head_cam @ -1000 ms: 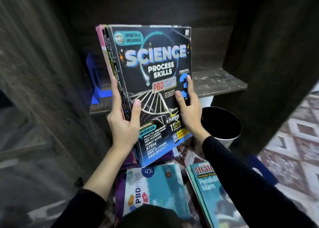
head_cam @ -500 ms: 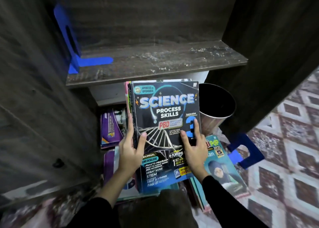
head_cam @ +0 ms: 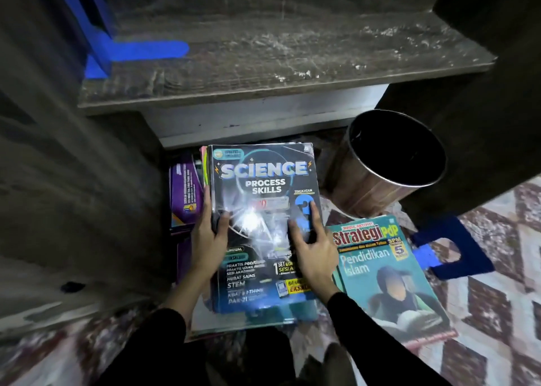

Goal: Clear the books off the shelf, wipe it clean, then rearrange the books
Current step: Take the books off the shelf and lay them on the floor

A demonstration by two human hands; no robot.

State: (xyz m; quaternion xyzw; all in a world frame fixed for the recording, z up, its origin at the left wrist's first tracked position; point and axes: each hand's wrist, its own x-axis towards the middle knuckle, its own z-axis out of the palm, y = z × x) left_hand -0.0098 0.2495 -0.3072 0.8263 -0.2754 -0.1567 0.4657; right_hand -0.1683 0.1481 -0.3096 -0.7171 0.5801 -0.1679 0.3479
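A small stack of books topped by a dark "Science Process Skills" book (head_cam: 263, 181) lies low over a pile of books on the floor, below the shelf. My left hand (head_cam: 209, 239) grips the stack's left edge, thumb on the cover. On the cover's right side rests my right hand (head_cam: 311, 254), its fingers spread flat. The dark wooden shelf board (head_cam: 278, 61) above holds no books and looks dusty. A teal "Strategi PdP" book (head_cam: 386, 271) lies on the floor to the right. Purple books (head_cam: 186, 192) sit to the left.
A blue bookend (head_cam: 117, 49) stands at the shelf's left end. Another blue bookend (head_cam: 450, 251) lies on the patterned floor at the right. A round metal bin (head_cam: 380, 163) stands beside the books. Dark cabinet walls close in on both sides.
Both hands have lowered the stack of books from shelf height down to the pile on the floor. The camera has tilted down with them.
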